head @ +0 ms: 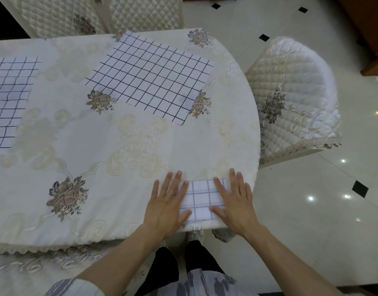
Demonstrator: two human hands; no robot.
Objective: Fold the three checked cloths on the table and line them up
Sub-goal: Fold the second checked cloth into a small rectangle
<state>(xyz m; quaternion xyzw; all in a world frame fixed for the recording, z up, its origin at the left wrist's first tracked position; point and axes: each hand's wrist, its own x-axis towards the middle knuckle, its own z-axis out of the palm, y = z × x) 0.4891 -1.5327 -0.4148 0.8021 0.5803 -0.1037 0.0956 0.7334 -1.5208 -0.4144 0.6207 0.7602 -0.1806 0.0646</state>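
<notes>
Both arms are stretched forward, forearms bared, angled in toward each other. The left grip (168,205) is laid flat, palm down, fingers straight and spread. The right grip (235,205) is laid flat likewise, fingers fanned, thumb turned inward. The two thumbs are set near, not touching.

The one head view looked from above the near edge of the table (141,135), facing forward and steeply down, so that the person's own legs (168,268) showed at the bottom edge. It sat close over the left hand (164,208) and right hand (235,208), which lay low in the middle. The far table edge and two chair backs (55,16) reached the top, and the wide lens bowed the table's rim and took in a side chair (290,99) and floor (311,231) on the right.
</notes>
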